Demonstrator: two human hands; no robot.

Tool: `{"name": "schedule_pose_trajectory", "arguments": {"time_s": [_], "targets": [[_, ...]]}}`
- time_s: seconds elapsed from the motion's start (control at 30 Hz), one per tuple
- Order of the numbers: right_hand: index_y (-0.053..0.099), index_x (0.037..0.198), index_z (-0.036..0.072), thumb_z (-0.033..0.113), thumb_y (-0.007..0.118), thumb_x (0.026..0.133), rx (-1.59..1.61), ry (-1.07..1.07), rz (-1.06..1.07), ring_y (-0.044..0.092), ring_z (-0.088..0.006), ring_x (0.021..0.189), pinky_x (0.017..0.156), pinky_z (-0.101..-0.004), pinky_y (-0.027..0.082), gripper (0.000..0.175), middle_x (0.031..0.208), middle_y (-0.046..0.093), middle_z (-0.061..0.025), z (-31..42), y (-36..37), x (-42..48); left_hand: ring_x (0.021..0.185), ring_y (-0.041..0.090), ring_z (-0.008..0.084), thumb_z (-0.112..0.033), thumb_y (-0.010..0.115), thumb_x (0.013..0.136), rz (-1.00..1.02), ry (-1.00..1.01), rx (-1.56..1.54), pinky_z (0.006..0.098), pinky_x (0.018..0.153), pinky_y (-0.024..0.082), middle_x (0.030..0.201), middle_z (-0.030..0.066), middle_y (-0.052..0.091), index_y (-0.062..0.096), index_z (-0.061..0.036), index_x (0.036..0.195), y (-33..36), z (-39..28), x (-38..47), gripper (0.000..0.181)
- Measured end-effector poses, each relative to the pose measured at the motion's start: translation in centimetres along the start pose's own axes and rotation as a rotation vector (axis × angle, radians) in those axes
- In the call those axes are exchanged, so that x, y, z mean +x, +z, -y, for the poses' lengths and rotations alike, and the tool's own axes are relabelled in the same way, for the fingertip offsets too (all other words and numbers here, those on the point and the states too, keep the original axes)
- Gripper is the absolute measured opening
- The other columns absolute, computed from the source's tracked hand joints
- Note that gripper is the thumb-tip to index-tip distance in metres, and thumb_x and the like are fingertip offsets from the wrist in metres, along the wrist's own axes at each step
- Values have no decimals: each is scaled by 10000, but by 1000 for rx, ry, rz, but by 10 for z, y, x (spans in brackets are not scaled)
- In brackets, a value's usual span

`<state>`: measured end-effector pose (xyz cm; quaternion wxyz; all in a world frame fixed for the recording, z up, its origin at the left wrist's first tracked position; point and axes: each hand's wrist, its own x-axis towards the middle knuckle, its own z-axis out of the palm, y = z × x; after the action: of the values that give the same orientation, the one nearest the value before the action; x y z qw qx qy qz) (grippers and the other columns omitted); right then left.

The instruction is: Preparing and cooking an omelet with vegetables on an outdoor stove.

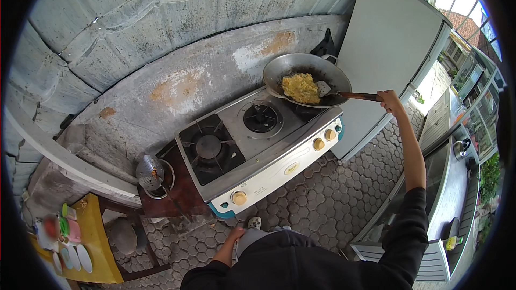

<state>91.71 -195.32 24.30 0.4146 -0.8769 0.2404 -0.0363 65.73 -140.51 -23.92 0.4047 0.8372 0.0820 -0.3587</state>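
Observation:
My right hand [390, 102] grips the wooden handle [360, 96] of a spatula. Its slotted metal blade [323, 88] lies inside a large wok [278, 68], against the right side of a yellow, browned omelette-like mass of egg [300, 88]. The wok sits over the right burner of a gas stove [262, 173], and hides most of that burner. My left hand [237, 233] hangs low by my left thigh, away from the stove; its fingers look curled, and I see nothing held in it.
A perforated metal skimmer [150, 173] rests over a pot on a dark red table [177, 197], left of the stove. A refrigerator [387, 44] stands close at the wok's right. Plates [84, 258] and tubs [72, 230] stand on a yellow-covered table [100, 268]. Behind the stove runs a wall [209, 64].

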Motion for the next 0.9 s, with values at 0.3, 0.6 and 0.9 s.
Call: {"name": "schedule_pose_trajectory", "arguments": {"time_s": [0.3,0.6,0.9], "targets": [[526,717,0,259,478,803,105,-4,30,259,-56,307,275,-208,158,277,451,399,-16,-6,7,7,806,565,220,-379,559,701,49,-170,24,325,690,439,907,111,582,553,-52,983,0,5,5,432],[474,632,87,273,461,823,280,135,94,206,-26,290,265,-190,125,267,434,376,15,-20,-18,13,788,564,216,-361,559,695,93,-187,23,322,678,439,918,97,580,547,-53,995,-3,4,5,430],[457,618,103,276,474,818,294,134,94,205,-16,282,257,-180,120,265,426,371,19,-24,-34,12,781,567,209,-358,571,662,93,-161,66,310,665,427,844,105,595,577,-36,907,-4,10,7,405]]}}
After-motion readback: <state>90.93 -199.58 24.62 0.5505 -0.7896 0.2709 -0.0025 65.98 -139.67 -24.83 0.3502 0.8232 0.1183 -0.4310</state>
